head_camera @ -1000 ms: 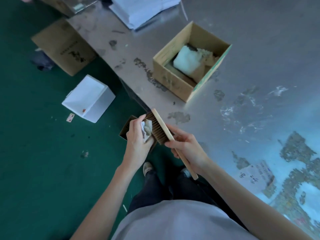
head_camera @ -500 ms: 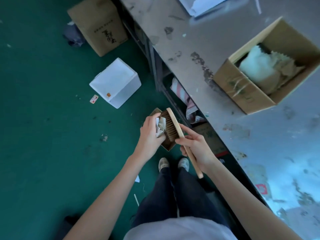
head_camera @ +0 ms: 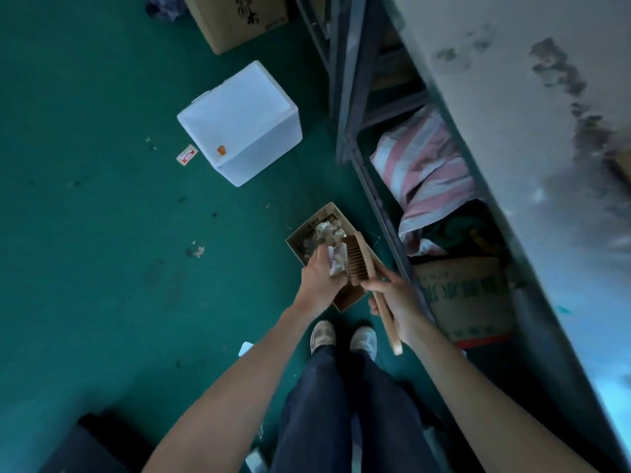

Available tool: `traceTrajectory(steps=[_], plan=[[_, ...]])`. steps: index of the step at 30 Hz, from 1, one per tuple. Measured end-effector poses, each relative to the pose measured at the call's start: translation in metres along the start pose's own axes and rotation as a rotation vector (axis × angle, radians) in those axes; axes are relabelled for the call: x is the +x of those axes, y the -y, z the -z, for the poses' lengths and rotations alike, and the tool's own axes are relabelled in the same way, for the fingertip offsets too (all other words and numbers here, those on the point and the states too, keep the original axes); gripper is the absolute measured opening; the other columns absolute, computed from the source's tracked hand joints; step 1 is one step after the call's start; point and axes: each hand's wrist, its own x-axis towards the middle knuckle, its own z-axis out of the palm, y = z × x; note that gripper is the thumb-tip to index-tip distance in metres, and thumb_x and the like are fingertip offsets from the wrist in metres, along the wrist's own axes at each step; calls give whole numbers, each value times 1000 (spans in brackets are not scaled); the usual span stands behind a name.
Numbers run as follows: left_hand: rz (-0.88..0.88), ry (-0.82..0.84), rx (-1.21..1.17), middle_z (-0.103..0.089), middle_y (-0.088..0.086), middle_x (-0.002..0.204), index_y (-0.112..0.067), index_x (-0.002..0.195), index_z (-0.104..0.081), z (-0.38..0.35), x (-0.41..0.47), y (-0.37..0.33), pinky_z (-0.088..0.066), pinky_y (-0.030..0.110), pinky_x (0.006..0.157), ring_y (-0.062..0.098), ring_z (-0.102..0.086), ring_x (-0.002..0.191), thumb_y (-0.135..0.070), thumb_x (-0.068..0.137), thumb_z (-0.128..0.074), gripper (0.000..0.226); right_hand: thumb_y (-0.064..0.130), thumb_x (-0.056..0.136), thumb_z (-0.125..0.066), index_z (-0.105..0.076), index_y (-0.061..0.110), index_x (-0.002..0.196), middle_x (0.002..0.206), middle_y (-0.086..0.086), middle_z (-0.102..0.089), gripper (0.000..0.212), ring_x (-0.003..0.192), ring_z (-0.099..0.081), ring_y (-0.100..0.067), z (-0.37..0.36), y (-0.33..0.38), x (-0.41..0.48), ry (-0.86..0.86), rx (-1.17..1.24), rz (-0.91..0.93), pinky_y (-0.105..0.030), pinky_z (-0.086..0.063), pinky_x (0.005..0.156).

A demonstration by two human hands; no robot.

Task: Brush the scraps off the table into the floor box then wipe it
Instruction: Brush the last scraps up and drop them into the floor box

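Above the small cardboard floor box [head_camera: 300, 241], the left hand [head_camera: 319, 279] clutches crumpled paper scraps [head_camera: 336, 259] against the bristles of a wooden brush [head_camera: 360, 262], whose handle the right hand [head_camera: 396, 297] grips. Beside them runs the stained grey table [head_camera: 532, 138]; a white box [head_camera: 240, 122] sits on the green floor [head_camera: 85, 199].

Wooden brush [head_camera: 362, 264], cardboard floor box [head_camera: 348, 297], crumpled paper scraps [head_camera: 333, 257], matt stained table [head_camera: 546, 138]

Both hands hold brush [head_camera: 358, 259] and scraps [head_camera: 334, 259] above the floor box [head_camera: 348, 297], table [head_camera: 532, 107] to the right.
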Motion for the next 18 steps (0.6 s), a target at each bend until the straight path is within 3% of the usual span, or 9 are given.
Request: traceTrajectory(steps=[4,9,12,18], plan=[[220,45,-190,-47,5,130,-16,131,-37,-33,42,39,-44,43,97,22,-47,116,-13,77,-68,63,0,80,-58,-65,29,111,64,-5,-55,43,49,-45,-16,0,-26,65,-65,-15,-51,-27,-34,48],[401,34,-354,-38,6,139,-19,142,-26,-64,92,82,-40,46,104,25,-40,127,-26,70,-77,88,-3,82,-56,-63,30,93,59,-7,-47,36,43,-39,-16,5,-50,125,-107,-89,-148,-23,-28,46],[441,16,-340,-39,6,141,-17,143,-30,-74,103,95,-42,42,102,26,-42,126,-28,84,-67,71,-3,82,-55,-62,29,99,61,-8,-49,36,46,-39,-16,10,-56,138,-102,-127,-144,-24,-29,47],[504,-61,-429,-58,8,127,-16,127,-55,-59,86,89,-47,32,86,24,-57,109,-23,93,-53,35,-2,84,-54,-59,28,104,60,-8,-47,36,46,-40,-17,18,-53,121,-115,-119,-148,-24,-29,46]])
